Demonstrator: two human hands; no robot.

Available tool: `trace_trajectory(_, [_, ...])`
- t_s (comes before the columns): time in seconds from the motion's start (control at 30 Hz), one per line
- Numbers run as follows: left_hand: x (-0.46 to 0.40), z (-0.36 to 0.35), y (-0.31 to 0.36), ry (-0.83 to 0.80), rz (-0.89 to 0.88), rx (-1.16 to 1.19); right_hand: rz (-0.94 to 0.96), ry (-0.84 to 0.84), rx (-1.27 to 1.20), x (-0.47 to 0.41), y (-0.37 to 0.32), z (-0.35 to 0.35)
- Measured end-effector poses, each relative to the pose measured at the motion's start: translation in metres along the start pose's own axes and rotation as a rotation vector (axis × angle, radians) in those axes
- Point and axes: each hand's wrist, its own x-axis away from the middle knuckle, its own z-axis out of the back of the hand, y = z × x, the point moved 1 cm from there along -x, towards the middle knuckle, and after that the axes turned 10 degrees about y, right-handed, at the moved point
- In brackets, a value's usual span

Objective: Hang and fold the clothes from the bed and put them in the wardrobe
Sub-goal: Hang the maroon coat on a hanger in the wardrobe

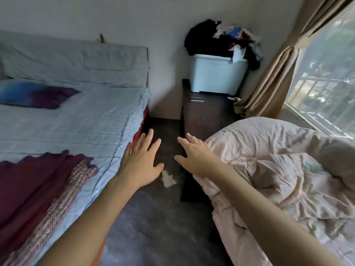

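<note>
A bed [86, 120] with a pale blue sheet fills the left. On its near corner lie a maroon garment [28, 187] and a pink knitted piece [63, 198]. A blue and purple garment [32, 95] lies farther up the bed. My left hand [141, 160] is stretched out, fingers spread, over the bed's right edge and holds nothing. My right hand [192, 156] is also flat with straight fingers, above the gap between the bed and a crumpled pink duvet [278, 169]. No wardrobe is in view.
A dark low table [203, 120] stands ahead with a light blue bin [217, 75] heaped with clothes [221, 37]. A scrap of paper [168, 179] lies on the grey floor. A tan curtain [274, 73] and a window [326, 83] are at the right.
</note>
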Motion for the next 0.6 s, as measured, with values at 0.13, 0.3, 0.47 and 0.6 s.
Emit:
trace_trajectory(0.13, [-0.019,-0.008,-0.038,-0.005,0.144,-0.035,0.139,-0.038,-0.018,-0.057,-0.017,-0.015])
trace_trajectory(0.3, [-0.040,-0.011,-0.086,-0.016,0.330,-0.106,0.337,-0.060,-0.072,-0.134,-0.044,-0.026])
trace_trajectory(0.47, [-0.041,-0.006,-0.129,0.009,0.571,-0.157,0.578,-0.140,-0.118,-0.194,-0.089,-0.056])
trace_trajectory(0.6, [-0.016,-0.005,-0.162,-0.034,0.750,-0.196,0.742,-0.241,-0.181,-0.222,-0.138,-0.089])
